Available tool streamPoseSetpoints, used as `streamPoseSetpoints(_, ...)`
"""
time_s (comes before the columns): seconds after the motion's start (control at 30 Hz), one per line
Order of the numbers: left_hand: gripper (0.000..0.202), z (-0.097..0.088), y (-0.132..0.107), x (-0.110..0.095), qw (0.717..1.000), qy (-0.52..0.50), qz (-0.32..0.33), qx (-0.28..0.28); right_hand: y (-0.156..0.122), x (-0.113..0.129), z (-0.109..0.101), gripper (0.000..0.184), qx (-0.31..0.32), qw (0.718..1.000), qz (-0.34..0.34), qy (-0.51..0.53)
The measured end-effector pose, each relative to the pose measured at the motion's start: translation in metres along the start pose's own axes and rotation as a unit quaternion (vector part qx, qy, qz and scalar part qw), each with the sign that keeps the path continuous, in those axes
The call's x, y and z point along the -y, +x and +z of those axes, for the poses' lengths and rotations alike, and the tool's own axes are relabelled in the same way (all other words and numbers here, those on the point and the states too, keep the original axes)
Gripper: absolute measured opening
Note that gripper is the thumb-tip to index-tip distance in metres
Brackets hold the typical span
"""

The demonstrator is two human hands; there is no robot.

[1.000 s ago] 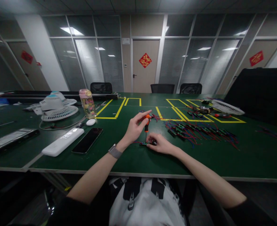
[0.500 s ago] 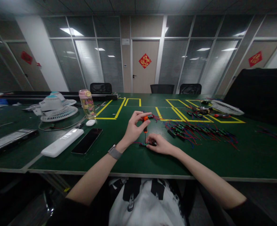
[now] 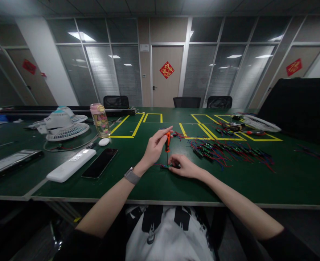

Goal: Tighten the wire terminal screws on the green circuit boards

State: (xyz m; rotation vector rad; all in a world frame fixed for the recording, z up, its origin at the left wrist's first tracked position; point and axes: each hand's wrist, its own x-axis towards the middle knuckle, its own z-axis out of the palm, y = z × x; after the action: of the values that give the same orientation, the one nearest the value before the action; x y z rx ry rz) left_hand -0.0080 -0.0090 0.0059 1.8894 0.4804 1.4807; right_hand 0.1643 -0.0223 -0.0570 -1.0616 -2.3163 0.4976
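Note:
My left hand (image 3: 154, 148) pinches the orange handle of a small screwdriver (image 3: 167, 142), held upright with its tip down on a small green circuit board (image 3: 165, 166) on the green table (image 3: 154, 185). Red and blue wires trail from the board. My right hand (image 3: 184, 165) rests on the table with its fingers closed on the right end of that board, pinning it down. A grey watch sits on my left wrist.
Several wired boards (image 3: 225, 150) lie in a heap to the right. To the left lie a black phone (image 3: 100, 162), a white power bank (image 3: 70, 164), a white mouse (image 3: 104, 141), a pink-lidded bottle (image 3: 100, 120) and white fans (image 3: 66, 125). Another fan (image 3: 260, 123) lies far right.
The fingers of my left hand have shifted on the screwdriver handle, as in turning it. The right hand and the board have stayed in place.

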Motion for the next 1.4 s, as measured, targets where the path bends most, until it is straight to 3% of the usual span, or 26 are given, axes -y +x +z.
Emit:
streamPoseSetpoints(0.13, 0.041, 0.0014, 0.0, 0.0007, 1.0, 0.009, -0.014, -0.025, -0.0002, 0.0012, -0.0004, 0.011, 0.004, 1.0, 0.005, 0.001)
streamPoseSetpoints(0.27, 0.026, 0.0003, 0.0009, 0.0003, 0.996, 0.066, 0.019, -0.059, 0.0001, -0.0004, 0.0005, 0.011, 0.001, 1.0, 0.004, -0.001)
streamPoseSetpoints(0.43, 0.033, 0.0009, 0.0001, -0.0017, 1.0, 0.009, -0.001, -0.008, 0.0005, -0.0025, 0.0011, 0.011, 0.0, 1.0, 0.001, -0.007)
streamPoseSetpoints(0.63, 0.025, 0.0012, -0.0005, -0.002, 0.994, 0.079, 0.038, -0.059, 0.0002, -0.0006, 0.001, 0.009, -0.001, 1.0, 0.001, -0.01)
streamPoseSetpoints(0.8, 0.032, 0.0006, -0.0009, -0.0019, 0.999, 0.036, 0.029, -0.019, 0.0004, 0.0003, 0.0005, 0.009, 0.0, 1.0, 0.004, -0.009)
streamPoseSetpoints(0.97, 0.028, 0.0004, -0.0013, -0.0005, 0.995, 0.076, 0.04, -0.043, 0.0003, -0.0011, 0.001, 0.009, -0.002, 1.0, -0.001, -0.007)
streamPoseSetpoints(1.17, 0.037, 0.0016, -0.0008, 0.0011, 1.0, 0.016, 0.001, 0.021, 0.0002, -0.0022, 0.0018, 0.009, -0.002, 1.0, -0.001, -0.001)
streamPoseSetpoints(1.4, 0.028, 0.0, -0.001, 0.0012, 0.996, 0.082, 0.036, -0.028, 0.0004, -0.0025, 0.0019, 0.008, -0.003, 1.0, -0.003, 0.002)
